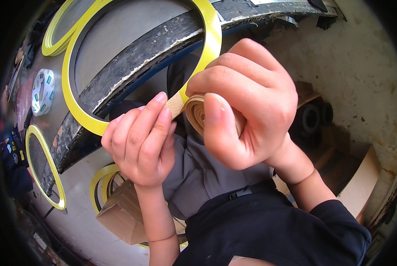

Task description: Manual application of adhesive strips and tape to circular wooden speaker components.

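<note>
I find the tan roll (pixel 195 111) at the lower right of the large yellow ring (pixel 213 40), my landmark here, and its loose strip (pixel 175 105) runs over to the ring's lower rim; whether the coil itself touches the rim I cannot tell. My right hand (pixel 256 99) is closed around the roll, the thumb laid along its near face and the fingers curled over the top. My left hand (pixel 138 146), at the ring's lower rim, has its fingers bunched with hardly any gap, the tips pinching the strip and the rim together; how the fingers sit behind the rim is hidden from me. Through and beyond the ring I see the worn dark edge (pixel 132 60) of a table. Above and left of the ring lie more yellow rings (pixel 52 48), overlapping it in my view; to its left stands a white tape roll (pixel 48 91) with printed patches, and lower left a narrow yellow ring (pixel 61 204). Below the ring I make out a cardboard box (pixel 123 217) and grey trousers (pixel 185 177), and well off to its lower right, a dark hollow roll (pixel 311 119).
</note>
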Action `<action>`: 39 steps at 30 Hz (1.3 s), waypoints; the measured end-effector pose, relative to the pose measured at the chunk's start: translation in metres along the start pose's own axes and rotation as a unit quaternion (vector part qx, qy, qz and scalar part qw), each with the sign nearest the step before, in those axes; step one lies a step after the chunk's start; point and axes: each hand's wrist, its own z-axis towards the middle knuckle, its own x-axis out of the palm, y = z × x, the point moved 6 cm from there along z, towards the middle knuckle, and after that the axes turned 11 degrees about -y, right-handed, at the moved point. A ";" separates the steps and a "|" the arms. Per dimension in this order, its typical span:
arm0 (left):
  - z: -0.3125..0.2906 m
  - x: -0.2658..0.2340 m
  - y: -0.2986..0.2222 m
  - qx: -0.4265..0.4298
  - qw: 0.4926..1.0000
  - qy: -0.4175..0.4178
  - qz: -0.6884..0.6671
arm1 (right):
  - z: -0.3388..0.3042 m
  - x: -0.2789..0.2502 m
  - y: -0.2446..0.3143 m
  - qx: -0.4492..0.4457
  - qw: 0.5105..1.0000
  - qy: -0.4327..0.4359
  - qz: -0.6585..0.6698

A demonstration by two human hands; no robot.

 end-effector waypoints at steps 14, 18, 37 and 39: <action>-0.033 -0.019 -0.017 0.043 0.977 -0.173 0.119 | 0.040 0.037 -0.004 0.012 0.996 0.050 -0.078; -0.082 0.036 0.005 -0.337 0.919 0.039 -0.203 | 0.046 0.042 -0.007 0.067 0.990 0.089 -0.082; -0.055 0.115 0.025 -0.610 0.062 -0.057 -0.788 | 0.048 0.054 -0.013 -0.022 0.983 0.080 -0.166; -0.055 0.113 0.028 -0.590 0.089 -0.062 -0.800 | 0.049 0.053 -0.016 0.022 0.986 0.083 -0.145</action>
